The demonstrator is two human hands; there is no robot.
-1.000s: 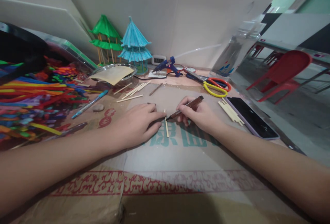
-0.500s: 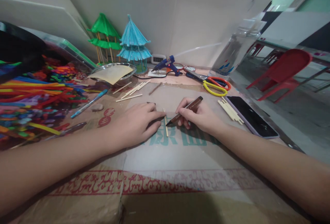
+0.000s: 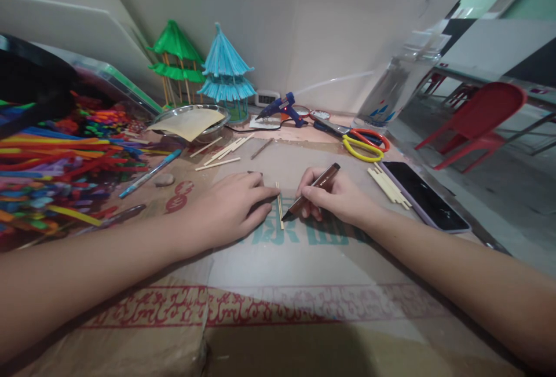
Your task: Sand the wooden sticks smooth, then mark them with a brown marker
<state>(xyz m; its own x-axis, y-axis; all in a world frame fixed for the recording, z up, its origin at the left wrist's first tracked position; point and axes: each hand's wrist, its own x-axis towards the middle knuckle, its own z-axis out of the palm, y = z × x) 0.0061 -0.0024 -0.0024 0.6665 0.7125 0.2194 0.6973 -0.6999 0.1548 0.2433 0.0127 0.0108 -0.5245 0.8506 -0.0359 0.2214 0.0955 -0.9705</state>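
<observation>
My left hand lies flat on the cardboard sheet, its fingertips pressing the upper part of a thin pale wooden stick. My right hand grips a brown marker like a pen. The marker's dark tip touches the lower end of the stick, just right of my left fingertips. The stick lies nearly straight away from me over green printed characters.
A heap of coloured pipe cleaners fills the left. More sticks, a blue pen, a metal bowl, green and blue pagoda models, a glue gun, scissors, stacked sticks and a phone lie beyond.
The marker tip has slid down the stick toward me, from near its middle to its lower end. My left hand has stayed put.
</observation>
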